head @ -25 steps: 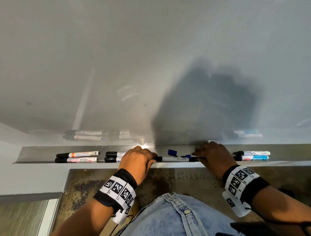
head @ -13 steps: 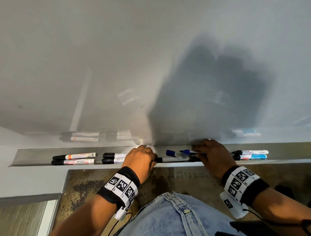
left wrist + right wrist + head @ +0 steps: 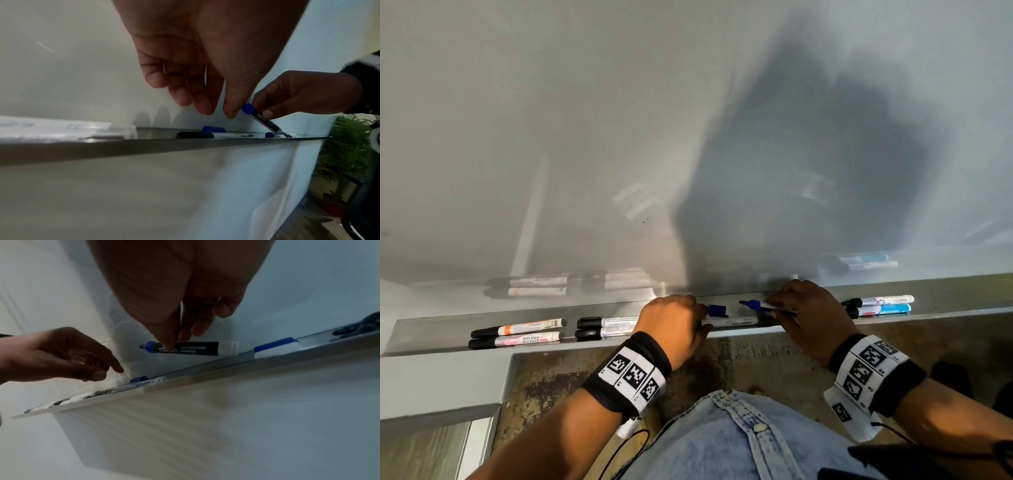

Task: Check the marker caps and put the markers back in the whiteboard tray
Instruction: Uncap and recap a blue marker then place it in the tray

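A metal whiteboard tray [image 3: 431, 334] runs below the board. My right hand [image 3: 774, 305] pinches an uncapped blue marker [image 3: 760, 306] just above the tray, tip pointing left; in the right wrist view thumb and fingers grip its black barrel [image 3: 197, 349]. A loose blue cap [image 3: 717, 310] lies in the tray between my hands, also visible as the blue cap [image 3: 213, 129]. My left hand [image 3: 700, 318] hovers over the tray with fingers [image 3: 200, 104] hanging loosely, holding nothing. A black-capped marker [image 3: 734, 322] lies in the tray beneath it.
Two orange-labelled markers [image 3: 517, 335] and two black-capped markers [image 3: 606, 327] lie in the tray's left part. Two more markers [image 3: 880, 305] lie at the right. The whiteboard [image 3: 688, 137] rises behind. A potted plant [image 3: 345, 154] stands to the right.
My right hand has lifted the uncapped blue marker off the tray and up toward the board. My left hand has stayed by the black-capped marker near the loose cap.
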{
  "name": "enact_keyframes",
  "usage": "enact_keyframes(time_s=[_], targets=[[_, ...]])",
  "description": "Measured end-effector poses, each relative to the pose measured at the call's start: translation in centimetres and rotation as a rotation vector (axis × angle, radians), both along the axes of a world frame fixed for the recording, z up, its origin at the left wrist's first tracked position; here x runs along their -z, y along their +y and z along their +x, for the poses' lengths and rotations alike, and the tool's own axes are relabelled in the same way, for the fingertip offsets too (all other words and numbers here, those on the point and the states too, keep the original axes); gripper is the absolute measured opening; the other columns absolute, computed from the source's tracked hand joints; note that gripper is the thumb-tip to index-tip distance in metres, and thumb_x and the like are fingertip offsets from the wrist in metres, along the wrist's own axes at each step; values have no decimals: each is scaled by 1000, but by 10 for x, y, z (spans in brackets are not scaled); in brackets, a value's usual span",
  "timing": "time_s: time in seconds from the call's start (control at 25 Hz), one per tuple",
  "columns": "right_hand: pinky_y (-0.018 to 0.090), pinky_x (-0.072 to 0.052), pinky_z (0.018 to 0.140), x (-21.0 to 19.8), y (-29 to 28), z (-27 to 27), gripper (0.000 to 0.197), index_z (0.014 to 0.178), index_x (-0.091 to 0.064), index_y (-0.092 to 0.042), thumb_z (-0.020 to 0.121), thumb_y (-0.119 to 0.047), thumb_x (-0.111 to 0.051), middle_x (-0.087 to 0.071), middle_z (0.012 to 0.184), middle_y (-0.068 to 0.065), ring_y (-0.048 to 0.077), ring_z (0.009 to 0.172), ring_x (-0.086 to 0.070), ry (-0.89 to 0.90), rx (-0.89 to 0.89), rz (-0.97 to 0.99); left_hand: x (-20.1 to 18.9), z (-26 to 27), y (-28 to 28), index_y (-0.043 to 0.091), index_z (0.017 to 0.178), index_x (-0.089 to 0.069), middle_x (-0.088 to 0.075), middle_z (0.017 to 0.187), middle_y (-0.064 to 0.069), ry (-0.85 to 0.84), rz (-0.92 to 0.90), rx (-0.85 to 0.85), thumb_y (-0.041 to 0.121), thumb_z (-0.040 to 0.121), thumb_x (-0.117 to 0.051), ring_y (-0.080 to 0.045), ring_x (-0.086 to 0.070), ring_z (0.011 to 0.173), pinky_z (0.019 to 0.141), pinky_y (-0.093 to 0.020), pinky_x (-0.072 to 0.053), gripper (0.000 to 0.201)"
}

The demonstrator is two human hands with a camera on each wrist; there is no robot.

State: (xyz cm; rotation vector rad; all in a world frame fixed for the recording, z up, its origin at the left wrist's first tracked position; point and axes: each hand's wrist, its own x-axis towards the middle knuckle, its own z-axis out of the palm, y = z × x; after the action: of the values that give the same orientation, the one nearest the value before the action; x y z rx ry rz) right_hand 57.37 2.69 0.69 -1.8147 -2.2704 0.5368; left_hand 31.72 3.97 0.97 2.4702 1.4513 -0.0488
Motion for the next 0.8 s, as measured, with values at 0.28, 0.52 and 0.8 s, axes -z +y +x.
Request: enact_keyframes(time_s=[0.28,0.52,0.8], targets=[[29,-49,73,-5,-6,5,22,101,-70,-22,79,-21,-69,-64,90,-4,15,83,-58,39,-4,52,9,26,17,23,94,-65,-69,78,1,76,2,4,30,91,-50,-26,-66,73,63,-31,-52,17],[30,-49,72,-8,-15,15,23,101,-69,-23,78,-21,-68,-62,89,-6,13,82,-56,79,16,89,16,32,25,25,93,-67,-69,78,1,179,-11,32,27,89,-54,-24,-66,73,62,-30,-48,14],[26,-46,74,-12,-22,16,22,102,-68,-25,81,-22,-67,-62,90,-7,10,83,-54,77,32,91,7,37,21,24,97,-66,-70,85,1,104,18,48,29,92,-50,-24,-65,77,62,-27,-40,17]])
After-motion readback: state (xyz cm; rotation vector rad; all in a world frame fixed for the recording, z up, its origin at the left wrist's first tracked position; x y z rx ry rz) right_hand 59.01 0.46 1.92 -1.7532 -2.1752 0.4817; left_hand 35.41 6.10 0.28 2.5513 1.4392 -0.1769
